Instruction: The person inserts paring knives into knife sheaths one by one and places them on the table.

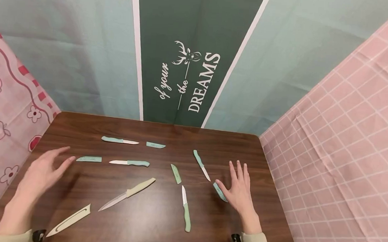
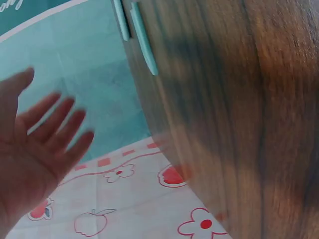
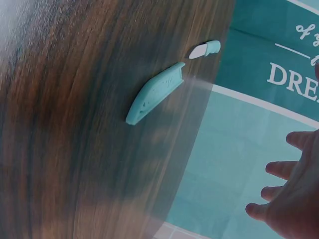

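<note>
My left hand [image 1: 42, 171] hovers over the table's left side, fingers spread and holding nothing. Its fingertips are close to a blue knife sheath [image 1: 89, 159], and a blue-handled paring knife [image 1: 138, 163] lies just right of that sheath. On the right, my other hand [image 1: 239, 190] is held above the wood with fingers extended, also with nothing in it. Its thumb overlaps a second blue sheath [image 1: 220, 192] in the head view; the right wrist view shows this sheath [image 3: 155, 93] lying apart from the fingers. Another blue-handled knife [image 1: 198, 158] points toward that sheath.
A blue knife [image 1: 112, 140] and sheath [image 1: 155, 145] lie along the back. Mid-table are a green sheath [image 1: 176, 174] and green-handled knife [image 1: 186, 217]. A larger cream-handled knife [image 1: 140, 188] and cream sheath [image 1: 70, 220] lie front left. Printed cloth walls [image 1: 352, 145] surround the brown table [image 1: 147, 229].
</note>
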The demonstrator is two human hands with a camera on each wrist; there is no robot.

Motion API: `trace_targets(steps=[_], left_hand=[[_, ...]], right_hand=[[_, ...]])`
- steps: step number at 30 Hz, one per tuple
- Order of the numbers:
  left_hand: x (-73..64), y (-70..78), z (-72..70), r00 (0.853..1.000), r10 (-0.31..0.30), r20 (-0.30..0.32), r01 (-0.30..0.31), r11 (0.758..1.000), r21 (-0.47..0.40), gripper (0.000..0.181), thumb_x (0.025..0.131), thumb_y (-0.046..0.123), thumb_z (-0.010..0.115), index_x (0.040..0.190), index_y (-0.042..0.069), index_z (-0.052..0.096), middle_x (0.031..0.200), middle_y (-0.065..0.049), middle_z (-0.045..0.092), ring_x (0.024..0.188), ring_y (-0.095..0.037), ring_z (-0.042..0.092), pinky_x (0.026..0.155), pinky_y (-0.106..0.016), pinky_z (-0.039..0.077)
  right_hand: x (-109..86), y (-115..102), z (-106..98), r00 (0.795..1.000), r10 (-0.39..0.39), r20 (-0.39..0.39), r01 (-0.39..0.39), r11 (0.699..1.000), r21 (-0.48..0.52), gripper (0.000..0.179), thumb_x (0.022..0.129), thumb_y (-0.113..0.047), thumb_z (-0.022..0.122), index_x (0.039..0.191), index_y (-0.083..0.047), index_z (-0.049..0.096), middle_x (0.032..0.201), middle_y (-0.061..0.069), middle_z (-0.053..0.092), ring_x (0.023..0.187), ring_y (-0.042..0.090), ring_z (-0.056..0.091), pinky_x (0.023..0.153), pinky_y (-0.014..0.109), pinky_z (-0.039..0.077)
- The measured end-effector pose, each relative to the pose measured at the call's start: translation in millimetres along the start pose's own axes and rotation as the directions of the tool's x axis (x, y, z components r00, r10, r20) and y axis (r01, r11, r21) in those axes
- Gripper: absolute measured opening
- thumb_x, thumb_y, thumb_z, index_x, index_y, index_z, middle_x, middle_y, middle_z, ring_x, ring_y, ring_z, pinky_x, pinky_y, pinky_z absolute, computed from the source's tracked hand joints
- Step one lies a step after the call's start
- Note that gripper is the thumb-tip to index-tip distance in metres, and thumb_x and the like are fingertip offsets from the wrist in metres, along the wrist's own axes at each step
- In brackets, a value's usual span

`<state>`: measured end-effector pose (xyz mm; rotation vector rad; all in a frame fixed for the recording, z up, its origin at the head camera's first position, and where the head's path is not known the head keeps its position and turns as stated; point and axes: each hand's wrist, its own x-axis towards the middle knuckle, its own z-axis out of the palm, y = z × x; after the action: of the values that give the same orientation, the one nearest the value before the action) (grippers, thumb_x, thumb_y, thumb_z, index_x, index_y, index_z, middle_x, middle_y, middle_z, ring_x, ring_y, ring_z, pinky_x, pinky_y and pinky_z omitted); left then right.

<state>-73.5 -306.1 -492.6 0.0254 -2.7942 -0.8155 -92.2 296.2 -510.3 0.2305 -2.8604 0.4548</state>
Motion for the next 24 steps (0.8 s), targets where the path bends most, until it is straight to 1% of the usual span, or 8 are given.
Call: trace_targets(steps=[2,4,7,10,12,15,19,24], left_hand=[[-2.2,3.5,1.8,0.996,0.051,0.067,-0.051,0.999,-0.002,0.038,0.094,0.034,0.068,0.119,0.005,0.066,0.110,-0.025,0.069,0.100,-0.039,0.066,0.083,-0.054,0.050],[-5.6,7.6,5.6,0.983,0.106,0.153,-0.104,0.994,-0.024,0.031,0.088,0.034,0.076,0.104,0.009,0.069,0.092,-0.011,0.072,0.083,-0.016,0.067,0.073,-0.039,0.053],[-13.1,13.8,13.9,0.935,0.167,0.312,-0.153,0.986,-0.071,0.035,0.077,0.038,0.085,0.094,0.015,0.065,0.083,0.007,0.064,0.072,0.006,0.052,0.063,-0.022,0.048],[-20.3,17.5,21.3,0.887,0.197,0.418,-0.171,0.980,-0.098,0.045,0.068,0.038,0.090,0.093,0.015,0.060,0.083,0.008,0.057,0.071,0.007,0.045,0.061,-0.021,0.041],[-24.7,18.0,25.4,0.872,0.215,0.440,-0.193,0.977,-0.094,0.050,0.063,0.037,0.093,0.093,0.015,0.059,0.082,0.007,0.055,0.070,0.005,0.043,0.061,-0.021,0.039],[-30.8,17.7,30.4,0.857,0.221,0.466,-0.211,0.975,-0.074,0.054,0.060,0.036,0.094,0.093,0.014,0.058,0.082,0.007,0.055,0.071,0.004,0.045,0.061,-0.022,0.041],[-38.7,18.1,35.9,0.838,0.200,0.508,-0.197,0.979,-0.060,0.060,0.058,0.036,0.095,0.094,0.012,0.054,0.084,0.005,0.054,0.072,0.001,0.047,0.061,-0.023,0.041],[-45.2,16.1,39.4,0.832,0.181,0.524,-0.187,0.981,-0.043,0.064,0.053,0.033,0.097,0.092,0.013,0.050,0.085,0.004,0.051,0.071,0.001,0.042,0.060,-0.023,0.037]], right_hand=[[0.4,-1.8,2.7,1.000,-0.010,-0.008,0.010,1.000,0.019,0.090,0.083,-0.046,0.077,0.154,-0.008,0.036,0.159,0.027,0.030,0.151,0.051,0.015,0.114,0.070,0.022],[1.6,-4.6,6.1,0.999,-0.035,-0.019,0.036,0.999,0.026,0.089,0.082,-0.043,0.078,0.153,-0.007,0.037,0.158,0.028,0.032,0.150,0.051,0.017,0.114,0.070,0.022],[7.3,-12.2,11.4,0.993,-0.106,-0.046,0.108,0.994,0.033,0.087,0.082,-0.037,0.080,0.152,-0.005,0.039,0.155,0.029,0.037,0.148,0.051,0.023,0.114,0.069,0.024],[16.9,-25.4,15.9,0.980,-0.187,-0.067,0.190,0.981,0.037,0.084,0.082,-0.033,0.080,0.151,-0.004,0.041,0.151,0.028,0.042,0.146,0.050,0.029,0.114,0.066,0.028],[23.0,-37.5,18.0,0.970,-0.232,-0.074,0.235,0.971,0.042,0.081,0.083,-0.031,0.079,0.150,-0.004,0.042,0.150,0.027,0.045,0.145,0.048,0.032,0.114,0.064,0.030],[31.8,-56.5,23.4,0.951,-0.301,-0.066,0.304,0.952,0.029,0.078,0.084,-0.030,0.078,0.149,-0.003,0.044,0.147,0.026,0.049,0.143,0.047,0.037,0.114,0.060,0.032],[39.2,-81.5,31.9,0.927,-0.375,-0.014,0.375,0.927,0.019,0.076,0.086,-0.031,0.076,0.149,-0.004,0.043,0.145,0.022,0.052,0.142,0.045,0.040,0.116,0.057,0.034],[42.6,-111.9,43.3,0.896,-0.437,0.074,0.436,0.900,0.033,0.077,0.089,-0.031,0.075,0.152,-0.008,0.039,0.145,0.018,0.053,0.141,0.041,0.043,0.115,0.054,0.039]])
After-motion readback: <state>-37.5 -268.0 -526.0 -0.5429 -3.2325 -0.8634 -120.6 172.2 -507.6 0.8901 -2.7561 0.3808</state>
